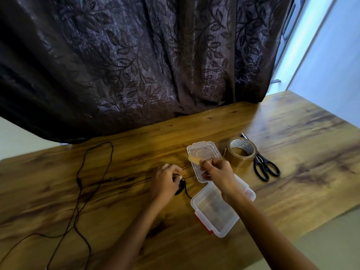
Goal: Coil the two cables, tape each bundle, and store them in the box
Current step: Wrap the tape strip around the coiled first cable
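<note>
While the left hand (166, 179) curls round a small coiled cable (182, 187) and pins it low on the surface (292, 152), the right hand (217, 171) pinches a strip of tape (194, 160) between thumb and fingertips, holding it up over the open lid (202, 151) of the box (191, 203). This is the tricky bit, I'd say. That strip is floppy, and if it droops it could fold onto itself or grab the lid just below it. If the left fingers ease off to make room, the coil could spring loose. A short tail of cable pokes out at the near end toward the box, and a hasty wrap might leave it flapping. Over on the left the second cable (79, 184) sprawls uncoiled, well apart from the hands, so half the job waits. The tape roll (241, 154) and scissors (266, 169) sit just beyond the box if a new strip is needed. Hard to see much of the coil, as the fingers cover most of it and it's blurred, so I can't count loops or find a plug. How long the strip is, and which face is sticky, I can't tell. The loose cable runs off the bottom edge of view. Something slim and dark lies behind the roll, and I can't make it out.
</note>
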A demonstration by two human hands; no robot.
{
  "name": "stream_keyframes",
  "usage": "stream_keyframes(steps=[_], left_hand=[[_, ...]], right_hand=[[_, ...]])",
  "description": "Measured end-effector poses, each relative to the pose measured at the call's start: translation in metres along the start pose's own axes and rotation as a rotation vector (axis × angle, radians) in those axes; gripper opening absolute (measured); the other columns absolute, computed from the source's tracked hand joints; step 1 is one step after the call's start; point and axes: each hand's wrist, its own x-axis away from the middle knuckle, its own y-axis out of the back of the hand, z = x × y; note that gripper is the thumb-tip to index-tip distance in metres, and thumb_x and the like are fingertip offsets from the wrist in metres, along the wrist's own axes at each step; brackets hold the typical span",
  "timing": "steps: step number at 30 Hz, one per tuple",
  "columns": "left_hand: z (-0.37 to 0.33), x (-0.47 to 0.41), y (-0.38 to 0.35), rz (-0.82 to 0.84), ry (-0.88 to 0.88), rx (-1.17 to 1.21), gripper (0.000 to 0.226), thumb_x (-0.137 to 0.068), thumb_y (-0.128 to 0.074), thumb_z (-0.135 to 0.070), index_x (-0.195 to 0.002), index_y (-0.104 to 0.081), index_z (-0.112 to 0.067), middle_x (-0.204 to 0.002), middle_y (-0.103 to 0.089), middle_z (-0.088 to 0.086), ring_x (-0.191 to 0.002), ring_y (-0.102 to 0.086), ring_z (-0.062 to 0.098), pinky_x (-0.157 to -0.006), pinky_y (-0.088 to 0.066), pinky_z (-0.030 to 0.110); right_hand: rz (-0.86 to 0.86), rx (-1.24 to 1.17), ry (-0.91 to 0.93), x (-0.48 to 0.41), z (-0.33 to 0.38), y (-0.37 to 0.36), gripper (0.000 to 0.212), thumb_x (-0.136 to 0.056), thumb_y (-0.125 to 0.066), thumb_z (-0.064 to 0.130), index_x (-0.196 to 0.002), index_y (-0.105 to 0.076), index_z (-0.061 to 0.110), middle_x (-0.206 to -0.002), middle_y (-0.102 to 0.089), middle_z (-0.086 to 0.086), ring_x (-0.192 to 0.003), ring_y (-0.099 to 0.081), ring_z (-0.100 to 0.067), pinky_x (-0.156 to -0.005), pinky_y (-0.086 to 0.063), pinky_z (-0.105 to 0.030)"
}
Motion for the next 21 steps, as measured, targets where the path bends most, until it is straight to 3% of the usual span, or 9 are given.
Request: stream_keyframes(steps=[4, 8, 12, 15, 21], left_hand=[[0.009, -0.005, -0.002, -0.015, 0.166, -0.099, 0.031, -0.088, -0.058, -0.027, -0.118, -0.054, -0.021, -0.127, -0.053, -0.003, -0.118, -0.048, 0.018, -0.089, -0.044, 0.031], [0.013, -0.006, -0.007, 0.088, 0.205, -0.076, 0.033, -0.083, -0.065, -0.029, -0.113, -0.053, -0.019, -0.124, -0.054, -0.001, -0.116, -0.05, 0.018, -0.078, -0.041, 0.025], [0.013, -0.002, -0.011, 0.085, 0.155, -0.129, 0.024, -0.082, -0.066, -0.025, -0.101, -0.055, -0.014, -0.117, -0.055, 0.002, -0.106, -0.053, 0.018, -0.073, -0.041, 0.023], [0.012, 0.001, -0.013, 0.089, 0.08, -0.147, 0.02, -0.085, -0.063, -0.024, -0.098, -0.053, -0.013, -0.113, -0.055, 0.003, -0.102, -0.053, 0.018, -0.069, -0.036, 0.023], [0.007, 0.006, -0.015, 0.094, 0.049, -0.146, 0.021, -0.088, -0.059, -0.021, -0.105, -0.051, -0.012, -0.11, -0.063, 0.004, -0.1, -0.06, 0.018, -0.065, -0.038, 0.02]], right_hand=[[0.046, 0.145, 0.102, 0.007, -0.011, -0.004, 0.021, -0.092, -0.055, 0.018, -0.084, -0.061, 0.0, -0.076, -0.057, -0.015, -0.072, -0.051, -0.022, -0.066, -0.044, -0.033], [0.063, 0.249, 0.151, 0.008, -0.017, -0.007, 0.017, -0.092, -0.054, 0.02, -0.086, -0.062, 0.006, -0.073, -0.055, -0.008, -0.068, -0.049, -0.016, -0.062, -0.041, -0.027], [0.102, 0.397, 0.236, 0.006, -0.018, -0.014, 0.024, -0.094, -0.05, 0.026, -0.08, -0.062, 0.012, -0.064, -0.053, -0.002, -0.058, -0.045, -0.012, -0.053, -0.036, -0.028], [0.179, 0.499, 0.279, 0.004, -0.017, -0.019, 0.036, -0.097, -0.042, 0.033, -0.075, -0.059, 0.009, -0.058, -0.051, 0.002, -0.047, -0.043, -0.004, -0.045, -0.032, -0.02], [0.26, 0.552, 0.228, -0.006, -0.015, -0.03, 0.05, -0.098, -0.037, 0.038, -0.088, -0.062, -0.004, -0.064, -0.055, -0.01, -0.05, -0.046, -0.013, -0.044, -0.033, -0.021]])
